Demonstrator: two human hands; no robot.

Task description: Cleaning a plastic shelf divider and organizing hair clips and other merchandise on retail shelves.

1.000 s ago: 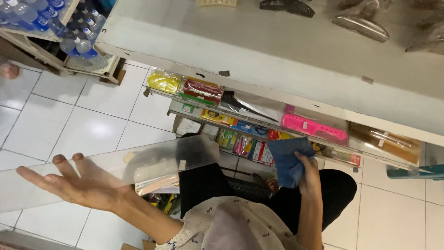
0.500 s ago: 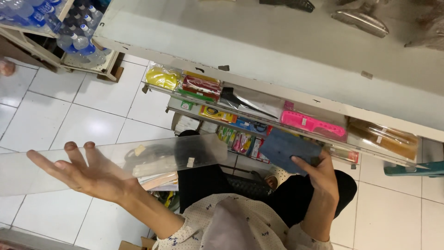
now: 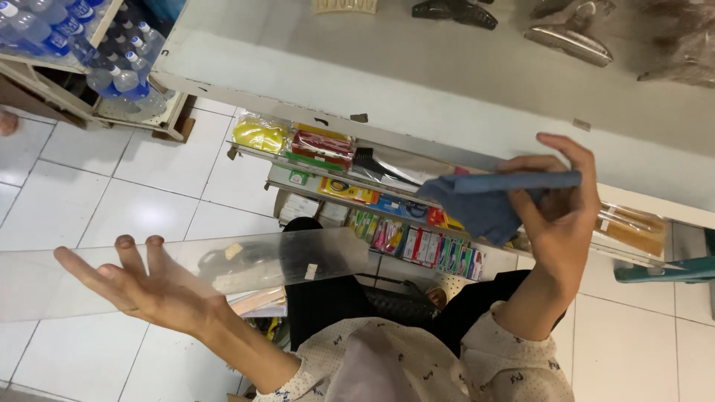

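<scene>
My left hand [image 3: 145, 286] is spread flat, palm up, under a long clear plastic strip [image 3: 298, 257] that runs off the left edge of the view. My right hand [image 3: 558, 216] is raised in front of the white shelf edge [image 3: 313, 112] and grips a folded blue cloth [image 3: 488, 197], which hangs down over the lower shelves.
Lower shelves [image 3: 357, 179] hold yellow, red and multicoloured packets and a brush. Hair clips [image 3: 454, 11] lie on the white shelf top. A rack of water bottles [image 3: 67, 37] stands at the upper left on a white tiled floor [image 3: 141, 193]. A teal stool edge [image 3: 663, 272] shows at right.
My right hand has lifted the blue cloth from beside my lap up to the shelf edge. My left hand has turned slightly while still bearing the clear strip.
</scene>
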